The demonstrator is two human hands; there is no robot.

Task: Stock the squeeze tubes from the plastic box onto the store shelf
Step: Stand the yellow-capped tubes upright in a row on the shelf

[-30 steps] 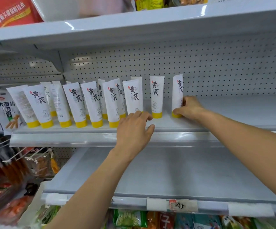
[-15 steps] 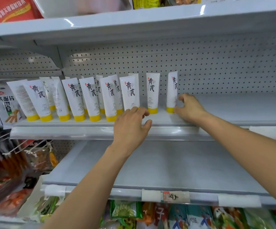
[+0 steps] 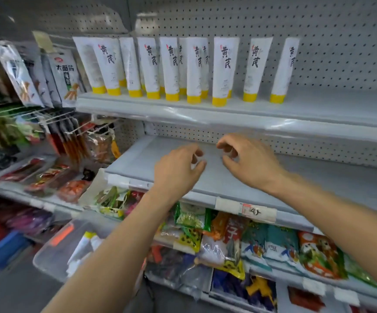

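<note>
Several white squeeze tubes (image 3: 224,68) with yellow caps stand upright in a row on the upper shelf (image 3: 318,110). The rightmost tube (image 3: 283,68) leans slightly. Below at the left sits a clear plastic box (image 3: 54,254) with a few more tubes (image 3: 81,245) lying inside, partly hidden by my left forearm. My left hand (image 3: 178,170) and my right hand (image 3: 248,161) hover side by side in front of the bare middle shelf (image 3: 318,181). Both have loosely curled fingers and hold nothing.
Snack bags (image 3: 63,75) hang on wire hooks at the left. Packets of food (image 3: 273,247) fill the shelf under the middle one, below a price label (image 3: 253,212). A blue crate (image 3: 0,249) stands on the floor at the far left.
Both hands have left the tube row and dropped to the level of the middle shelf. My view has tilted down, bringing the plastic box and lower shelves into sight.
</note>
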